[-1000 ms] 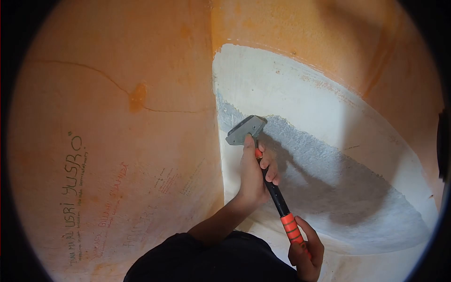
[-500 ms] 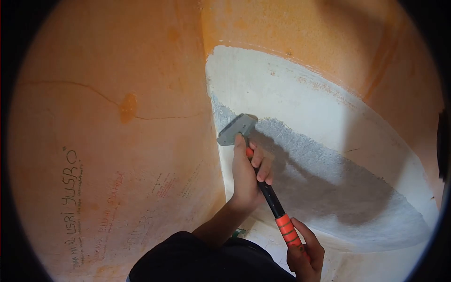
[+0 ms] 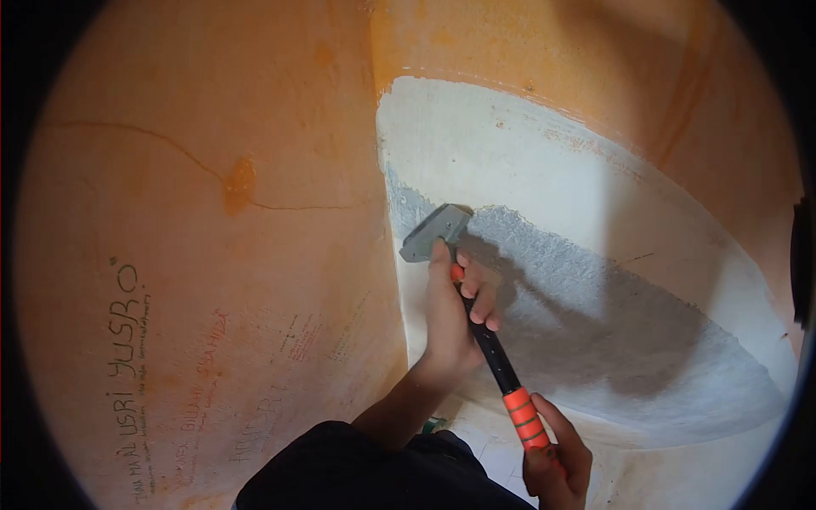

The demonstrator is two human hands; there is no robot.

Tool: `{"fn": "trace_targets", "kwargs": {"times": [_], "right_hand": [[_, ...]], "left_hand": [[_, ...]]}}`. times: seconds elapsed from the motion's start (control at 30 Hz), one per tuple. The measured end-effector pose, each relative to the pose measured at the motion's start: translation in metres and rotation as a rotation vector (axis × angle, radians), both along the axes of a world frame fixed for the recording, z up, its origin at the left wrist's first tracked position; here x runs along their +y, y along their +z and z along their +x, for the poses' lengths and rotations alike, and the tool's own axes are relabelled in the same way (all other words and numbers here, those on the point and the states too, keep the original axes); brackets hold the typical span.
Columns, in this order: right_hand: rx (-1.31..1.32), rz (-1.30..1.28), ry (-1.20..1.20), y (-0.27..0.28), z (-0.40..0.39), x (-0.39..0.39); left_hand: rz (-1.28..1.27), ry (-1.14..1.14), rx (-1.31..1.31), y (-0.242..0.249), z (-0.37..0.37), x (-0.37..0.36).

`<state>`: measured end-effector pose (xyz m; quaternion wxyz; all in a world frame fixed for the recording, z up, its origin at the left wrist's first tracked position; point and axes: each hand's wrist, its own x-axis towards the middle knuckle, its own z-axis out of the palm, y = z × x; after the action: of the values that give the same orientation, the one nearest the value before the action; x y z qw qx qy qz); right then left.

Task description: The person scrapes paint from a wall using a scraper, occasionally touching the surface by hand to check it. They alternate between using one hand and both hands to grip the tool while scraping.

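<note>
To the left, an orange wall point(image 3: 170, 221), crossed by a thin crack point(image 3: 297, 208) with a brighter orange blotch point(image 3: 240, 183) along it; lower down, dark writing point(image 3: 127, 365) running steeply upward, red writing point(image 3: 204, 365) beside it, smaller faint lines point(image 3: 302, 337) farther right. At the bottom, pale floor point(image 3: 507, 467) and a green thing point(image 3: 435, 423), mostly hidden. At the right edge, a dark object point(image 3: 802, 263), unclear.

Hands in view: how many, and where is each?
2: the left hand holds the scraper near its head; the right hand holds its orange grip.
</note>
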<state>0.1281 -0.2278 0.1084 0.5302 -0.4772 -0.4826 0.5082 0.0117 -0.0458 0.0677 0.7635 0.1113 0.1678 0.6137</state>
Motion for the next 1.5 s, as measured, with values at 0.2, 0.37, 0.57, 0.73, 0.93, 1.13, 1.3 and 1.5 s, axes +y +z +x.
{"fn": "trace_targets", "kwargs": {"times": [0.2,0.37,0.57,0.73,0.93,1.13,1.3,1.5], "right_hand": [[-0.04,0.06,0.085,-0.005,-0.01,0.013],[0.014,0.052,0.024,-0.003,-0.003,-0.003],[0.041,-0.019,-0.068,-0.006,-0.018,-0.002],[0.047,0.065,-0.002,-0.005,-0.025,0.003],[-0.004,0.006,-0.007,-0.004,-0.015,-0.001],[0.1,0.0,-0.01,-0.003,-0.016,-0.002],[0.005,0.076,0.018,-0.009,-0.019,0.001],[-0.009,0.064,0.068,-0.019,-0.014,0.001]], "left_hand": [[0.053,0.081,-0.103,-0.001,-0.012,0.011],[-0.029,-0.025,0.089,0.005,-0.006,-0.002],[0.037,-0.061,0.001,-0.007,-0.01,0.004],[0.004,-0.045,-0.006,-0.001,-0.015,0.005],[0.022,-0.05,0.006,-0.001,-0.014,0.004],[-0.036,-0.013,0.046,0.007,-0.01,-0.003],[0.013,-0.041,0.047,-0.003,-0.014,0.006],[0.048,-0.011,0.06,-0.009,-0.013,0.007]]}}
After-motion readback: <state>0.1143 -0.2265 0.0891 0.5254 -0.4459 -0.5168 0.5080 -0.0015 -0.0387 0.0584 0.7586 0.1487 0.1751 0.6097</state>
